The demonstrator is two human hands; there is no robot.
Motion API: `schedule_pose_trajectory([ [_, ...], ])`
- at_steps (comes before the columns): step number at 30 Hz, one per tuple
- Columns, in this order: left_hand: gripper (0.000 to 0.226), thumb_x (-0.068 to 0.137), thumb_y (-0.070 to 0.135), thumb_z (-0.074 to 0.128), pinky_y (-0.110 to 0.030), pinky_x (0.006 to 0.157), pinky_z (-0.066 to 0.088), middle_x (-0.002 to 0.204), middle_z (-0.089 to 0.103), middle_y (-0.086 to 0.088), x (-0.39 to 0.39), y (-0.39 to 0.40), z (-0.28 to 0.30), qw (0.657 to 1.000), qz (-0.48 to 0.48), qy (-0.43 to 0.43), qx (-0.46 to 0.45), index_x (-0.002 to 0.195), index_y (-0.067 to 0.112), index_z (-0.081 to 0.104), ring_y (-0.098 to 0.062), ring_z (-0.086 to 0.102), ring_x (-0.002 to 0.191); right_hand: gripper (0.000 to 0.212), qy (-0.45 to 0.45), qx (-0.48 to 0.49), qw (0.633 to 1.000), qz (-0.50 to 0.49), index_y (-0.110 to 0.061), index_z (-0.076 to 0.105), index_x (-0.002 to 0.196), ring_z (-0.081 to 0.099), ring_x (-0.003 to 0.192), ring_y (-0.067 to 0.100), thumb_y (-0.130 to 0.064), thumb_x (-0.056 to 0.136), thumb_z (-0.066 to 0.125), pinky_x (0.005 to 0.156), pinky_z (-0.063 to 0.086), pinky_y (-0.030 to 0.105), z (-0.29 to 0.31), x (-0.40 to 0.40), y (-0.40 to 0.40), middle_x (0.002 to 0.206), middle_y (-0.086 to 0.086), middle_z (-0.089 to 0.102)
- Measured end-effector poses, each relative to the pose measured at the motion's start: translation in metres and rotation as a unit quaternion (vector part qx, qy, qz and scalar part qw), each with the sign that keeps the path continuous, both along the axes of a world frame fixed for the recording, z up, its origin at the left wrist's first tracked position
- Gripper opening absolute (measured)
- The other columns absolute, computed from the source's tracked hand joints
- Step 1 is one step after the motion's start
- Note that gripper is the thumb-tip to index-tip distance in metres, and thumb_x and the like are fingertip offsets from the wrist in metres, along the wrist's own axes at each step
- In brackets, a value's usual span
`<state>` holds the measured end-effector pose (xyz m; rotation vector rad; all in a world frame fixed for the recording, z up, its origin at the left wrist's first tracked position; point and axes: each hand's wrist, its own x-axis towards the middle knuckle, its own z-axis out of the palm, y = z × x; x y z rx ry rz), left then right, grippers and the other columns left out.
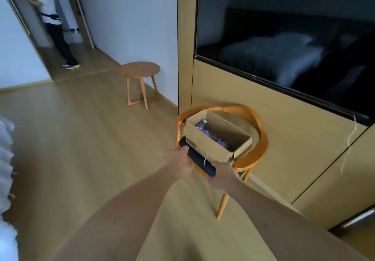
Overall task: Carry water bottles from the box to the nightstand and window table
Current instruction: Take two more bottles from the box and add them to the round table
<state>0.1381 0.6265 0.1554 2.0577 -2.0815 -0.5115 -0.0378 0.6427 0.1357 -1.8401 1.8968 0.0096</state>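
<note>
An open cardboard box [205, 143] stands on the dark seat of an orange wooden chair [261, 139] against the wall panel. Clear plastic water bottles [205, 129] lie inside the box. My left hand [179, 162] grips the front edge of the chair seat at its left corner. My right hand [222, 174] grips the same edge at the right corner, just below the box. Both arms are stretched forward.
A small round wooden side table [140, 70] stands by the white wall further back. A dark TV screen [284, 37] hangs above the chair. White bedding [6, 159] shows at the left edge. A person [54, 21] stands in the far doorway. Wooden floor lies open to the left.
</note>
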Motion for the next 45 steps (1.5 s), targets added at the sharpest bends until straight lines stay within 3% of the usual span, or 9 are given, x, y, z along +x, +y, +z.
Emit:
schedule_pose_trajectory([
  [5,0.05,0.09,0.033,0.07,-0.045,0.099,0.051,0.122,0.058,-0.01,0.014,-0.107,-0.018,1.0,-0.019,0.012,-0.011,0.134,0.018,0.052,-0.031,0.057,0.117,0.055,-0.032,-0.012,0.999,-0.017,-0.022,0.048,0.141,0.055,0.12,0.031,-0.031,0.089,0.061,0.1,0.051,0.041,-0.027,0.023,-0.1,0.129,0.009,0.059],
  [9,0.032,0.091,0.03,0.069,-0.041,0.095,0.053,0.113,0.06,-0.008,0.022,-0.194,-0.038,1.0,-0.023,0.007,0.01,0.118,0.018,0.058,-0.029,0.058,0.112,0.057,-0.048,0.006,0.998,-0.035,-0.022,0.044,0.145,0.052,0.128,0.031,-0.035,0.092,0.062,0.105,0.047,0.044,-0.05,0.034,-0.183,0.138,0.009,0.055],
  [13,0.022,0.087,0.03,0.065,-0.039,0.089,0.052,0.103,0.057,-0.004,0.015,-0.261,-0.052,0.998,-0.05,0.005,0.029,0.104,0.022,0.053,-0.029,0.059,0.108,0.052,-0.045,0.022,0.998,-0.043,-0.02,0.047,0.142,0.056,0.125,0.032,-0.039,0.094,0.059,0.101,0.051,0.043,-0.065,0.031,-0.249,0.135,0.009,0.058],
  [16,0.036,0.087,0.034,0.064,-0.04,0.091,0.053,0.116,0.061,-0.006,0.01,-0.307,-0.058,0.996,-0.083,-0.003,0.041,0.121,0.021,0.058,-0.029,0.058,0.112,0.044,-0.049,0.046,0.995,-0.07,-0.024,0.052,0.136,0.06,0.121,0.031,-0.036,0.094,0.055,0.09,0.052,0.036,-0.07,0.023,-0.293,0.132,0.007,0.062],
  [18,0.042,0.088,0.034,0.064,-0.041,0.095,0.053,0.123,0.06,-0.005,0.008,-0.338,-0.061,0.993,-0.107,-0.008,0.043,0.127,0.022,0.058,-0.027,0.057,0.116,0.042,-0.063,0.054,0.99,-0.116,-0.032,0.055,0.128,0.06,0.118,0.029,-0.036,0.086,0.059,0.083,0.048,0.031,-0.069,0.019,-0.315,0.123,0.003,0.063],
  [21,0.041,0.087,0.033,0.066,-0.041,0.095,0.054,0.119,0.063,0.0,0.004,-0.388,-0.069,0.992,-0.117,0.019,0.045,0.127,0.025,0.06,-0.021,0.058,0.11,0.021,-0.068,0.062,0.985,-0.145,-0.032,0.055,0.102,0.062,0.113,0.029,-0.037,0.082,0.058,0.089,0.053,0.037,-0.078,0.013,-0.348,0.107,-0.001,0.061],
  [25,0.049,0.09,0.036,0.071,-0.038,0.097,0.054,0.121,0.061,0.002,-0.001,-0.45,-0.093,0.984,-0.163,0.018,0.065,0.135,0.026,0.055,-0.017,0.056,0.112,0.051,-0.062,0.068,0.974,-0.205,-0.026,0.055,0.136,0.057,0.127,0.03,-0.042,0.088,0.061,0.1,0.051,0.036,-0.099,0.011,-0.388,0.134,0.006,0.062],
  [33,0.048,0.092,0.037,0.07,-0.04,0.098,0.056,0.125,0.061,-0.003,-0.003,-0.554,-0.143,0.956,-0.261,0.015,0.132,0.135,0.02,0.056,-0.021,0.061,0.116,0.029,-0.072,0.116,0.933,-0.334,-0.022,0.064,0.115,0.063,0.109,0.03,-0.033,0.088,0.059,0.087,0.056,0.036,-0.13,0.018,-0.439,0.12,0.008,0.068],
  [45,0.06,0.091,0.036,0.07,-0.039,0.109,0.044,0.143,0.057,-0.011,-0.036,-0.595,-0.217,0.934,-0.251,-0.021,0.255,0.143,0.012,0.053,-0.029,0.052,0.132,0.051,-0.056,0.226,0.892,-0.387,-0.035,0.058,0.138,0.057,0.128,0.03,-0.037,0.087,0.063,0.104,0.05,0.039,-0.184,-0.01,-0.458,0.137,0.005,0.062],
])
